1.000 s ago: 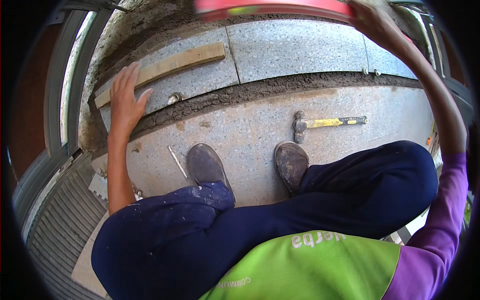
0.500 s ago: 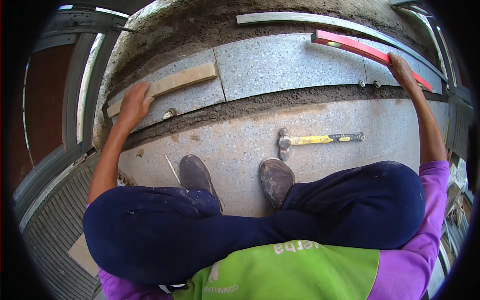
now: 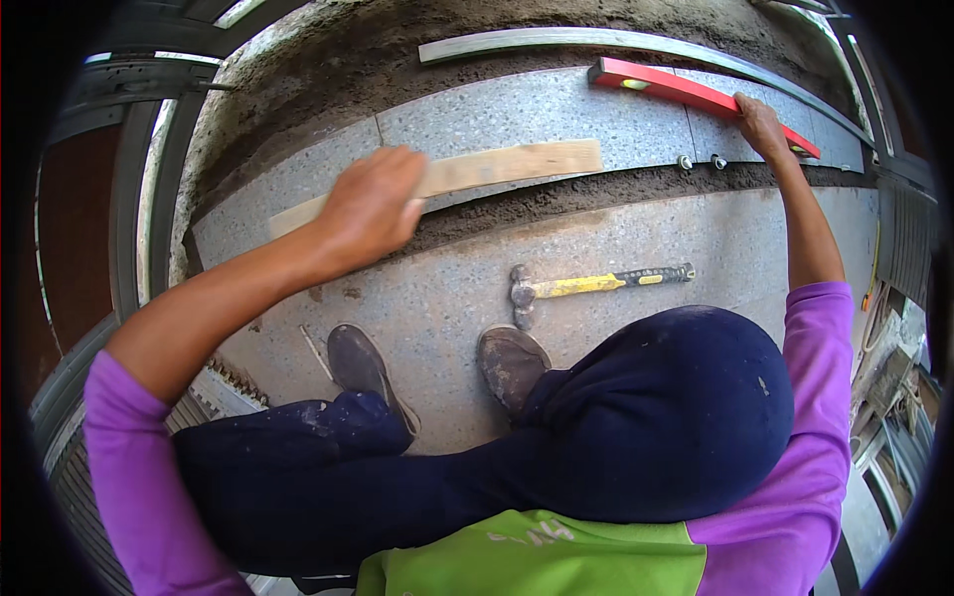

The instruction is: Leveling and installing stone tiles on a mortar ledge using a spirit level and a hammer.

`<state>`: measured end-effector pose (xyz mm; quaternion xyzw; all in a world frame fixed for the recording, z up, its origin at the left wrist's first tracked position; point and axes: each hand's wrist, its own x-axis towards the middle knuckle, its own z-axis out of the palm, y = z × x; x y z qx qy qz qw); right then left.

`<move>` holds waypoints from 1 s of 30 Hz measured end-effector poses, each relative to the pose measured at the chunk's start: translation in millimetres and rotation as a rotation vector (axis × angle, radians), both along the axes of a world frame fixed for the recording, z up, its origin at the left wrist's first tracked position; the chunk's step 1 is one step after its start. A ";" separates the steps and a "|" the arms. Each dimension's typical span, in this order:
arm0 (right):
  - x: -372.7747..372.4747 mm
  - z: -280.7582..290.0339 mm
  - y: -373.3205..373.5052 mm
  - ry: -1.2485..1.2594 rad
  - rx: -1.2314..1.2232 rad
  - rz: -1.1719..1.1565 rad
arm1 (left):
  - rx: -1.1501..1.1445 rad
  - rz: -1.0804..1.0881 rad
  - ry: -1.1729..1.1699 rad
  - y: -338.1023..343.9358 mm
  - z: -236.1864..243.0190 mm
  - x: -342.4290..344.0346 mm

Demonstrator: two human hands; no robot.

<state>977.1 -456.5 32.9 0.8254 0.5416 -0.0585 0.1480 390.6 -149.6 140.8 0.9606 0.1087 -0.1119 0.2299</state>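
Observation:
My left hand (image 3: 370,207), slightly blurred, is closed around a flat piece of wood (image 3: 517,162). The wood lies lengthwise across the near edge of the speckled grey tiles (image 3: 467,111), over or just above them; I cannot tell if it touches. At the far right, my right hand (image 3: 760,127) grips a red spirit level (image 3: 686,89) that rests along the far row of tiles. Its fingers wrap over the level's top edge.
A hammer (image 3: 596,285) with a yellow and black handle lies on the near tiles by my shoes (image 3: 513,368). A strip of dark mortar (image 3: 477,221) runs between the tile rows. Beyond them lies a long metal bar (image 3: 596,38). Small metal clips (image 3: 686,162) stand at the tile edge.
My left hand has carried the wood to the right and nearer to me. The whole view has shifted, while my right hand stays on the level.

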 end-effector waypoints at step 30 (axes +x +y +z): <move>-248.2 30.7 93.2 0.490 0.124 0.355 | 0.319 0.709 0.341 144.1 -62.5 -280.6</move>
